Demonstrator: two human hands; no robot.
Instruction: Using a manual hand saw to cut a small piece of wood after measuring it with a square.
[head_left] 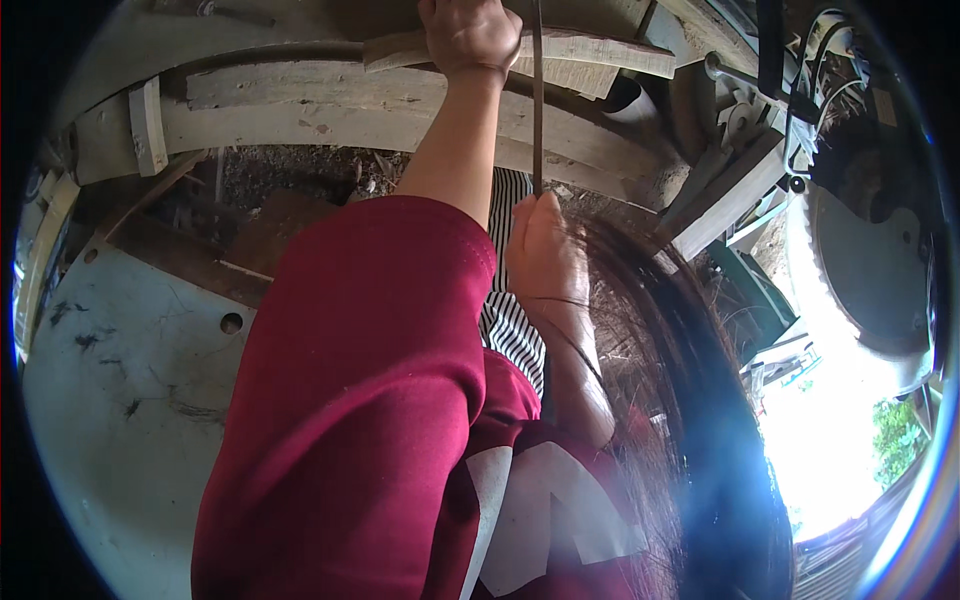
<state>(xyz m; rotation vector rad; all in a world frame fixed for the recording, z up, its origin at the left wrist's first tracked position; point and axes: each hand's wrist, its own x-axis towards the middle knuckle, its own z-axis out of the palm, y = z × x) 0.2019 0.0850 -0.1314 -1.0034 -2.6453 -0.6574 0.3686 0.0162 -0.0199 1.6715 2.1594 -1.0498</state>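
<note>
My left hand [472,38] is at the top of the view, arm stretched out, its fingers curled down over a short piece of wood [610,52]. The fingertips are hidden at the upper rim. Nearer to me, my right hand [545,245] is closed round the near end of a long, thin, dark strip [538,110] that looks like a saw blade seen edge-on. The strip points straight away from me, crosses over the wood just right of my left hand and leaves the view at the top. What my right fingers wrap is mostly hidden.
Long wooden boards [300,90] lie crosswise under the hands. A pale panel [130,380] with holes and dark scuffs is at the left. Timber offcuts [720,195] and a metal wrench-like tool [740,80] crowd the right. Loose long hair [700,400] hangs at the lower right.
</note>
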